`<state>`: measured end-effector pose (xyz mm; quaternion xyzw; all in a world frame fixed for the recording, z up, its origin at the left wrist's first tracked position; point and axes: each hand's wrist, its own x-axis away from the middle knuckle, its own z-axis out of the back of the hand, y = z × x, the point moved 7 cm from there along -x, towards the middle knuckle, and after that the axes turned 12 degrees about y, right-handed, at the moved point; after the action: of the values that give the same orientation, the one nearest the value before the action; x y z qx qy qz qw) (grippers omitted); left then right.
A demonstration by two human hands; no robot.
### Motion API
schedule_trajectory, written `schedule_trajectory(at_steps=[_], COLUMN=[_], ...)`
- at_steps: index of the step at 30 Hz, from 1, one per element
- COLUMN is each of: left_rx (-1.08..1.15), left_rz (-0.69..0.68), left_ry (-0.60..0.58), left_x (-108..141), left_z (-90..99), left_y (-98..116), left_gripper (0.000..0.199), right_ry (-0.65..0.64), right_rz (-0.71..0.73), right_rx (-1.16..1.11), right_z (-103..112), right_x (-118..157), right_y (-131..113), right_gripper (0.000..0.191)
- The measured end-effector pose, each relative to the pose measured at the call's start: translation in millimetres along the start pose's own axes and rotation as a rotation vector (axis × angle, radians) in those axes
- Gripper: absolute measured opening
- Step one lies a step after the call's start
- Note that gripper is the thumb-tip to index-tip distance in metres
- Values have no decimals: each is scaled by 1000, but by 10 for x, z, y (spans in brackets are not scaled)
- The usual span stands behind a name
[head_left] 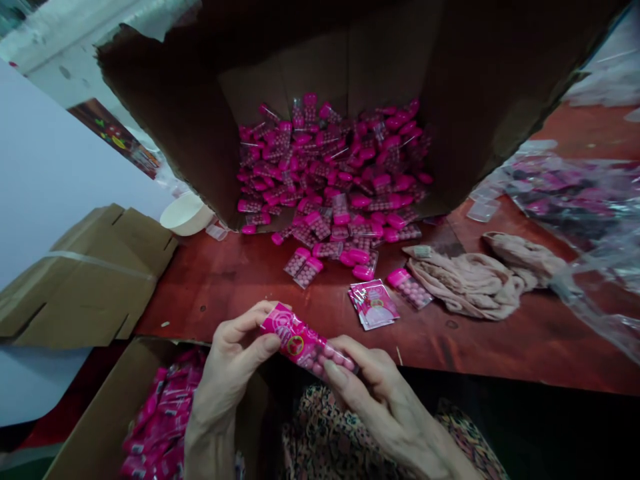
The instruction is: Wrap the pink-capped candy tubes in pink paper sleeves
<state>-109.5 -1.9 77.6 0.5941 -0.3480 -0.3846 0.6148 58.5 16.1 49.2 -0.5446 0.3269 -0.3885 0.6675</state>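
Note:
Both my left hand (233, 360) and my right hand (380, 400) grip a pink printed pack of round pink candies (305, 343), one at each end. Just beyond my hands, several loose clear tubes with pink caps (310, 267) lie on the red wooden table (240, 293). A large heap of these tubes (330, 167) fills the open cardboard box (310, 60) lying on its side. A small stack of pink printed cards (373, 304) lies near my right hand. Below my left hand, an open carton holds many pink packs (163, 420).
Crumpled beige cloth (473, 283) lies on the table's right side, beyond it a clear plastic bag (585, 200) with pink contents. A flattened cardboard box (85, 280) and white bowl (186, 213) stand at the left. Patterned clothing (320, 433) shows below my hands.

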Motion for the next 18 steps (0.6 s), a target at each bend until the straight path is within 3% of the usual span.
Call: schedule_trajectory(at_steps=[3,10,15,18], left_rx=[-37,-90,163,324], left_rz=[-5,-1,233,280], left_ry=[19,110,189,266], left_x=[26,126,150,136], left_z=[-28,-127,-64,-42], left_y=[-11,-58,-346,-400], left_gripper=[15,19,26,28], right_ry=[-25,149,159,144], right_rz=[-15,111,167,189], right_rx=[-19,120,75,-15], right_z=[-17,-18,-100,-93], right_x=[-20,52,17,-40], right_y=[26,25,-23,-82], right_gripper=[27,21,21,33])
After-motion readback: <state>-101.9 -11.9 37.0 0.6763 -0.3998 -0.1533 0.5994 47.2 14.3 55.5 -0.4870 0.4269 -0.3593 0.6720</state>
